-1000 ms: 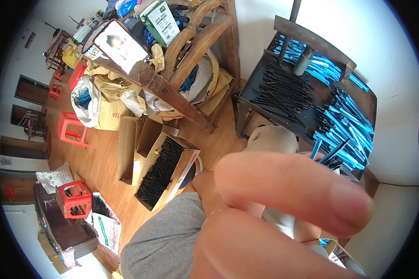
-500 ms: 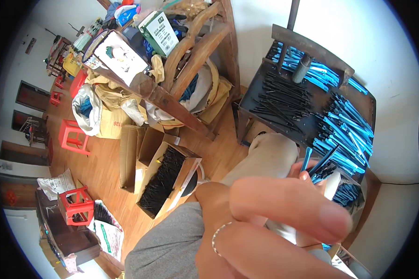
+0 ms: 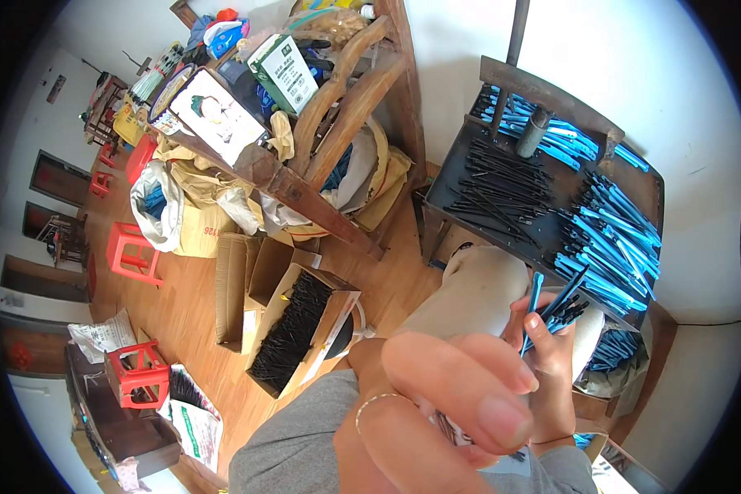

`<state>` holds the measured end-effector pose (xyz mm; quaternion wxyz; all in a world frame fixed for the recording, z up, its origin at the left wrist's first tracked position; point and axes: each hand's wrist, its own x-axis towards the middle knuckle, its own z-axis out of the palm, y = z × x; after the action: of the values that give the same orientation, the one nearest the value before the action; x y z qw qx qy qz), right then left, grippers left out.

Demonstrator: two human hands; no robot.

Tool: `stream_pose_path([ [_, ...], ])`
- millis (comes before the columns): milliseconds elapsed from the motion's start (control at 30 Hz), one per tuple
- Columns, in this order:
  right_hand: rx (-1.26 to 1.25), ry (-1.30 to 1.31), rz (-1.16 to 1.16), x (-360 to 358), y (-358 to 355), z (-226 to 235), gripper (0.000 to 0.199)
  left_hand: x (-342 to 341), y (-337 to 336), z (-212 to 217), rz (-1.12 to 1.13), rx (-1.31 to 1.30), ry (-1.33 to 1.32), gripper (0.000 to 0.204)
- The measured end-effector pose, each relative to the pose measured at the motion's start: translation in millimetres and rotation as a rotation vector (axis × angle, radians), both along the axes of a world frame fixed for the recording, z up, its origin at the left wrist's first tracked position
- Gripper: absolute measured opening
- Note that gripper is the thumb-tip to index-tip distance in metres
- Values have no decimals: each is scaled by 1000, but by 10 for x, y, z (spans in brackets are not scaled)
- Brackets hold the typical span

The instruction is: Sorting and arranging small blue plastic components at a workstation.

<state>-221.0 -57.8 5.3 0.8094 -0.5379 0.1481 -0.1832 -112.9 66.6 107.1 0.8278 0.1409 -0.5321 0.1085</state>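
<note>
My right hand [image 3: 547, 333] is closed round a bunch of thin black rods [image 3: 566, 313] with slim blue strips among them. One blue strip [image 3: 536, 293] stands upright at its fingers. My left hand [image 3: 457, 395], very close and wearing a thin chain, has bent fingers whose tips come near the thumb tip; what they pinch, if anything, cannot be made out. Beyond the right hand is a dark metal bench [image 3: 545, 191] with an upright post. On it lie a pile of black rods [image 3: 498, 185] and several heaps of blue strips [image 3: 605, 239].
An open carton [image 3: 342, 309] full of black rods stands on the wood floor to the left. A wooden rack [image 3: 313, 198] with sacks and boxes is behind it. Red stools [image 3: 134, 251] stand further left. A sack of blue strips [image 3: 609, 350] sits below the bench.
My left hand has drawn left, its fingers bending in toward the thumb. More of my right hand and its bunch now shows. The view has shifted slightly.
</note>
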Motion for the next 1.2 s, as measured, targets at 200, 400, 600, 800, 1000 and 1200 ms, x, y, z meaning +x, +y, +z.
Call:
stream_pose_path([
  [200,-3,16,-14,-27,-35,-51,30,-538,79,442,116,627,882,21],
  [400,6,-3,-25,-33,1,22,29,-157,36,-23,30,145,86,45],
  [600,23,-26,19,-55,-28,77,26,263,-60,-360,630,506,-92,28],
  [800,-2,-8,16,-77,-6,158,33,924,-407,-674,670,911,-360,21],
  [1000,16,-32,13,-112,-10,181,32,1092,-636,-842,566,1110,-707,26],
  [1200,20,-5,7,-139,-27,104,31,1188,-762,-879,534,1114,-828,22],
])
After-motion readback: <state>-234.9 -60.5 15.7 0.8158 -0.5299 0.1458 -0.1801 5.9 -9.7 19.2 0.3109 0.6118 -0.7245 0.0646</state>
